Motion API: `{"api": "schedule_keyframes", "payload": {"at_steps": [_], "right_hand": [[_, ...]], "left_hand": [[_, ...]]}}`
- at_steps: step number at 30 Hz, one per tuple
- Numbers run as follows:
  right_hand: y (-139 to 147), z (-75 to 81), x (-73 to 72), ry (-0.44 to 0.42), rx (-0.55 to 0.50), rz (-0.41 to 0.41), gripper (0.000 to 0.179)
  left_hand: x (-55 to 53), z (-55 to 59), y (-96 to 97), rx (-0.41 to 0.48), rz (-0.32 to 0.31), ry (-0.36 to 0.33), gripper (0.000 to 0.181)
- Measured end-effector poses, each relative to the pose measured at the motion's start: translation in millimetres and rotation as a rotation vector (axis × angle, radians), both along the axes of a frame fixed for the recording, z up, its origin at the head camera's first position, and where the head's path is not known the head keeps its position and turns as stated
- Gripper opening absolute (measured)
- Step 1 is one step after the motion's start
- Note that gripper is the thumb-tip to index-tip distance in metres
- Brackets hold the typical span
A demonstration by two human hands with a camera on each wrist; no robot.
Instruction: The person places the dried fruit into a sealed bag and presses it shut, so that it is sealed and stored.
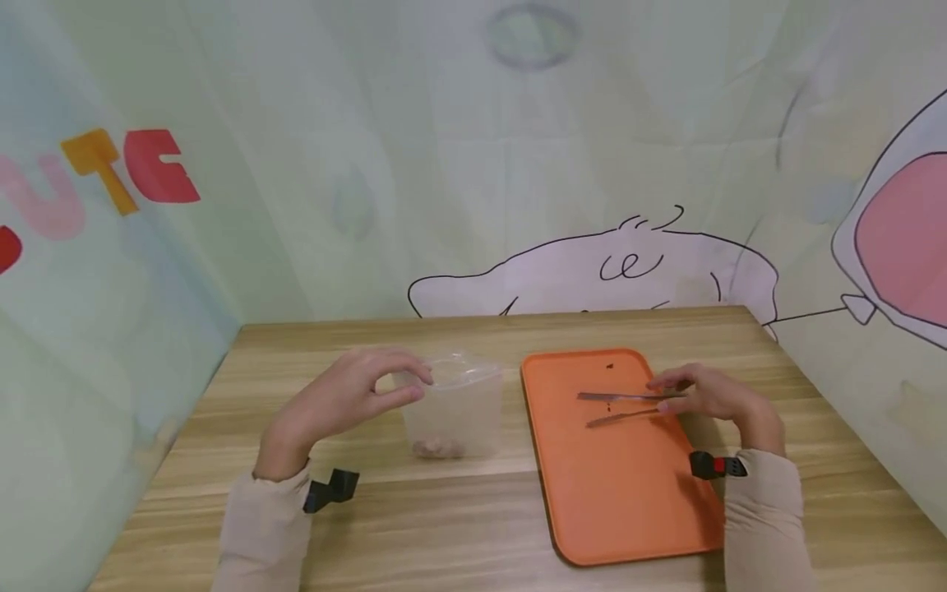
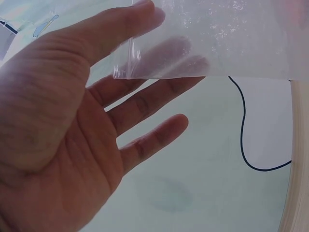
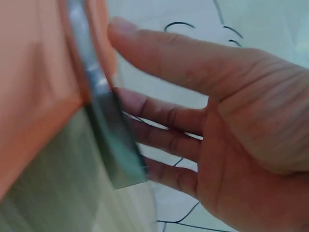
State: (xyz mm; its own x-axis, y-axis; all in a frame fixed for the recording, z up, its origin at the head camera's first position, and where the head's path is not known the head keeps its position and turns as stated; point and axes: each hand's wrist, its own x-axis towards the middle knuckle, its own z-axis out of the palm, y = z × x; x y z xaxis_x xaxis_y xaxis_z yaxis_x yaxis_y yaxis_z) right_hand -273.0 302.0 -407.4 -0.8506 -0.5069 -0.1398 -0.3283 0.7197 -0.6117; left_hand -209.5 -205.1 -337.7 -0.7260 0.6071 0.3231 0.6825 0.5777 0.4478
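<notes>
A clear plastic zip bag (image 1: 459,418) stands upright left of the tray, its top edge uppermost. Small brownish pieces (image 1: 436,448) lie at its bottom. My left hand (image 1: 344,395) holds the bag's upper left edge; in the left wrist view the thumb is at the plastic (image 2: 227,38) and fingertips show through it. My right hand (image 1: 713,395) holds metal tongs (image 1: 602,397) over the orange tray (image 1: 621,501), their two arms spread and pointing left. In the right wrist view the thumb and fingers are around the metal strip (image 3: 104,96), which is blurred.
Two tiny dark bits, one of them a speck (image 1: 610,366) near the far end, lie on the tray. Everything stands on a wood-grain table (image 1: 414,526). A printed cloth backdrop (image 1: 370,164) rises behind the table and along both sides.
</notes>
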Motion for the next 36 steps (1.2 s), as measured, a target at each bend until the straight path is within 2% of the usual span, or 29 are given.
{"api": "schedule_keyframes", "payload": {"at_steps": [5,9,13,17,22,29,33,36], "right_hand": [[-11,14.3,6.1,0.132,-0.036,-0.042,0.039],[-30,32.0,10.4,0.215,-0.067,-0.051,0.038],[-54,50.0,17.1,0.306,-0.066,-0.019,0.039],[-79,56.9,29.0,0.386,-0.065,0.023,0.040],[-109,60.4,40.9,0.370,-0.128,0.069,0.044],[-156,72.3,40.5,0.349,-0.228,0.188,0.044],[-184,76.7,42.4,0.311,-0.246,0.258,0.043],[-203,77.8,43.6,0.291,-0.241,0.302,0.043]], "left_hand": [[3.6,1.5,-1.4,-0.004,0.029,-0.010,0.019],[5.5,3.0,-2.7,0.012,0.040,-0.020,0.031],[5.1,2.0,-2.4,0.045,0.039,-0.031,0.042],[2.2,-2.8,1.9,0.050,0.015,-0.043,0.047],[1.1,-7.5,6.0,0.044,-0.009,-0.051,0.049],[2.2,-6.4,7.1,0.041,-0.015,-0.074,0.055],[3.3,-3.9,7.3,0.038,-0.015,-0.086,0.056],[4.3,-1.6,7.2,0.026,-0.020,-0.062,0.050]]}}
